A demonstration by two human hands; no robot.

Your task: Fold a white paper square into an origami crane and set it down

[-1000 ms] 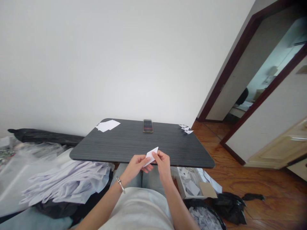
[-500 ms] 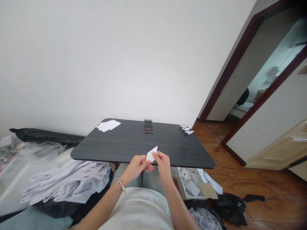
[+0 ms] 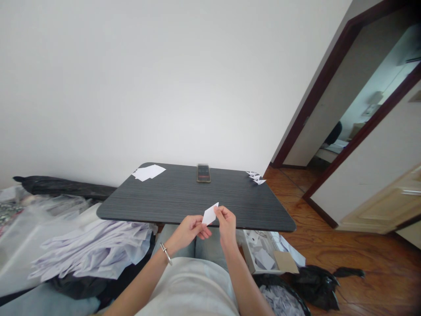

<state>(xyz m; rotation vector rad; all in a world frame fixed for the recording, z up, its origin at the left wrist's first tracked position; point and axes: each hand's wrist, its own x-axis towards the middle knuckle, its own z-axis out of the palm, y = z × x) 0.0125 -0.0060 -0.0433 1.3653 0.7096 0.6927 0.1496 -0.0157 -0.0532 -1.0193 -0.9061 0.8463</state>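
A small folded white paper piece (image 3: 209, 215) is held between both hands just above the near edge of the dark wood-grain table (image 3: 184, 199). My left hand (image 3: 189, 229), with a metal bracelet on its wrist, pinches the paper's lower left corner. My right hand (image 3: 226, 221) pinches its right side near the top. On the table's far left lie a few flat white sheets (image 3: 148, 172). Several small folded paper shapes (image 3: 255, 177) sit at the far right corner. A phone (image 3: 203, 173) stands at the far middle.
A heap of white paper (image 3: 92, 250) lies on the floor to the left, over black bags. To the right, under the table, stands an open cardboard box (image 3: 263, 256) and a black bag with paper scraps (image 3: 283, 298). A doorway (image 3: 355, 123) opens at the right.
Both hands with the paper have shifted slightly right and up, and the paper has turned a little in the fingers.
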